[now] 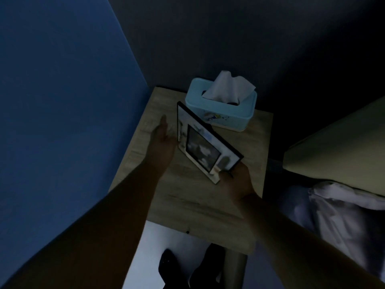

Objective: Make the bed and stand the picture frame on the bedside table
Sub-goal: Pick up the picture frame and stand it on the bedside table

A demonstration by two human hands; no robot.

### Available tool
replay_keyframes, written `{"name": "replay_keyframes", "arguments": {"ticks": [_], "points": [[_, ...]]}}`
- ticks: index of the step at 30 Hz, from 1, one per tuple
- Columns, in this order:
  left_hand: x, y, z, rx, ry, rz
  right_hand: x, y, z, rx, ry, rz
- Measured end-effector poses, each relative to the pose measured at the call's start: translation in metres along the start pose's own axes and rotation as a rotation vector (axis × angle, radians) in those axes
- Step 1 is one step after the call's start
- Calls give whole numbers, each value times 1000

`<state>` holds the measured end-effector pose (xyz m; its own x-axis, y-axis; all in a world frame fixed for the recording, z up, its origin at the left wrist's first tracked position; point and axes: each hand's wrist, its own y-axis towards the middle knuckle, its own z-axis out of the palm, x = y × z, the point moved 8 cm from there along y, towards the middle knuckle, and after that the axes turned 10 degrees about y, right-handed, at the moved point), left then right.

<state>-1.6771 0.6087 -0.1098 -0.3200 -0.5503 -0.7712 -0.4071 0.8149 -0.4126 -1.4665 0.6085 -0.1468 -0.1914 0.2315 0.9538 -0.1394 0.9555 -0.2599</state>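
The picture frame (203, 143), white-bordered with a dark edge and a dim photo, stands tilted on the wooden bedside table (193, 201). My right hand (237, 182) grips its lower right corner, thumb on the front. My left hand (163, 142) is flat and open just left of the frame, at or behind its left edge; whether it touches is unclear. The bed (341, 205) with rumpled white bedding lies at the right, below a pale headboard (341, 147).
A light blue tissue box (220, 109) with a tissue sticking out stands at the table's back, right behind the frame. A blue wall is at the left, a dark wall behind. My feet (187, 268) show on the pale floor below the table's front edge.
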Motion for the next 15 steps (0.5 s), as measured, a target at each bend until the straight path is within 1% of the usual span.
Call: {"name": "replay_keyframes", "arguments": {"ticks": [3,6,8,11,13,15], "points": [[1,10,7,152,-17,-32,-4,6,-7,-24,50,60],[0,10,13,215,-26,-23,-6,7,-8,-19,182,165],[3,7,15,200,-19,-24,-5,8,-8,-27,231,210],[6,1,9,94,-99,-49,-9,12,-12,-34,265,258],[11,-2,4,29,-140,-64,-16,15,-16,-40,244,316],[19,-4,3,3,-164,-95,-24,19,-18,-42,241,375]]}}
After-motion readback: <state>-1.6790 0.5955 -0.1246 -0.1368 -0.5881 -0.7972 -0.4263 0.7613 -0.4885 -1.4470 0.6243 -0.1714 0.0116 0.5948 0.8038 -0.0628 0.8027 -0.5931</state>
